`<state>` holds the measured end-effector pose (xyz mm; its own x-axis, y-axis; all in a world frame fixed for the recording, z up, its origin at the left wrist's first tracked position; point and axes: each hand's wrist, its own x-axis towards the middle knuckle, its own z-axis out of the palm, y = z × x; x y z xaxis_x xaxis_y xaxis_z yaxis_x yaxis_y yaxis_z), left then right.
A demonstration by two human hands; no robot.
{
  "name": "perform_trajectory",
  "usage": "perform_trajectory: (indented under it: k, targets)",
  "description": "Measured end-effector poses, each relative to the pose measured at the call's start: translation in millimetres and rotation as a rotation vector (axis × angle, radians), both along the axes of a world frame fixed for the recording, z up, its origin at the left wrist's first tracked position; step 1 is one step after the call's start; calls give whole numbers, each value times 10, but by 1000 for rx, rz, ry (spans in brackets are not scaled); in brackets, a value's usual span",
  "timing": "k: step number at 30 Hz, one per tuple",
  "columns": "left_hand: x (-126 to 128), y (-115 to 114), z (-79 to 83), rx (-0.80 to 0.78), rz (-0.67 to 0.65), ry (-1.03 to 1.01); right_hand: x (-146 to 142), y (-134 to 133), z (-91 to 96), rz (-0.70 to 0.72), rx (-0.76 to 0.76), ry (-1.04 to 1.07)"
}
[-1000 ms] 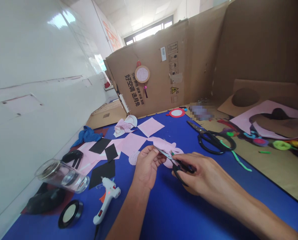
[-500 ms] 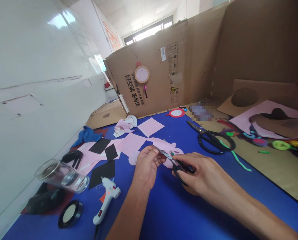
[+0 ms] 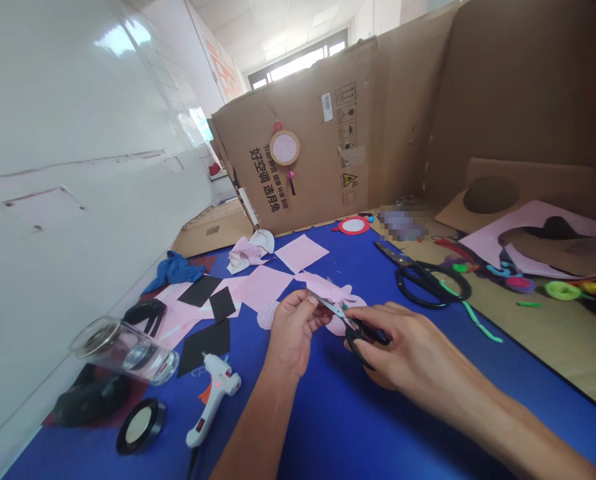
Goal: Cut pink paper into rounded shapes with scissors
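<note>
My right hand [image 3: 403, 340] grips small black-handled scissors [image 3: 339, 312], fingers in the loops. Their blades point up and left, reaching my left hand [image 3: 295, 327]. That hand is closed in a pinch of thumb and fingers beside the blades; what it holds is too small and hidden to name. Behind and below both hands lie cut pink paper pieces [image 3: 323, 287] on the blue tabletop [image 3: 323, 413]. A square pink sheet [image 3: 303, 253] rests farther back. Black paper pieces [image 3: 205, 347] lie left of my left hand.
A white glue gun [image 3: 213, 393] with a lit red light lies left of my forearm. Beyond it are a tipped clear glass [image 3: 128, 350] and a black round container [image 3: 141, 427]. Large black scissors [image 3: 423, 277] lie right; a cardboard wall [image 3: 318, 160] stands behind.
The scissor blades look slightly wider apart around the pivot, with a very small shift. Both hands stay in nearly the same place; nothing else has visibly moved.
</note>
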<state>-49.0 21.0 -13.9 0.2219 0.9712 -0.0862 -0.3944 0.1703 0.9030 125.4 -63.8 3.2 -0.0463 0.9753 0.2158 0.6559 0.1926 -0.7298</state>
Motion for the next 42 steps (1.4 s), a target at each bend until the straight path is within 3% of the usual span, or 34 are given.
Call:
perform_trajectory:
  k: [42]
  targets:
    - [41, -24, -28, 17, -5, -34, -1, 5, -75, -20, 56, -7]
